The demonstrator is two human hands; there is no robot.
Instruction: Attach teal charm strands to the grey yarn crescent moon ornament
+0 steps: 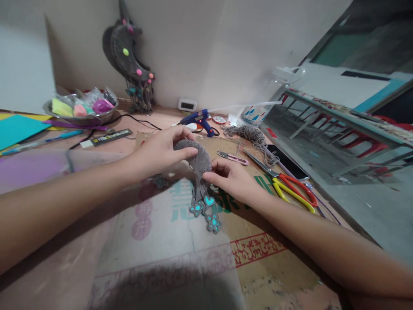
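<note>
Between both hands, over the table, is a grey yarn-wrapped ornament (200, 158) with a curved upper part. Grey strands hang from its lower end and carry charms (213, 223) with turquoise centres, shaped like flowers and a heart. My left hand (164, 148) pinches the curved top, thumb in front and fingers behind. At the right edge, my right hand (227, 176) grips the ornament between thumb and forefinger. Some fingertips are hidden behind it. Another dark charm (158, 181) lies below my left wrist.
Behind the hands lie a blue glue gun (196, 118), a grey yarn bundle (251, 137), a pink cutter (232, 158), scissors (290, 185) and a phone (287, 161). A metal bowl (48, 113) holds colourful packets. A moon-shaped decoration (121, 56) leans at the wall. Printed cardboard (267, 275) covers the table.
</note>
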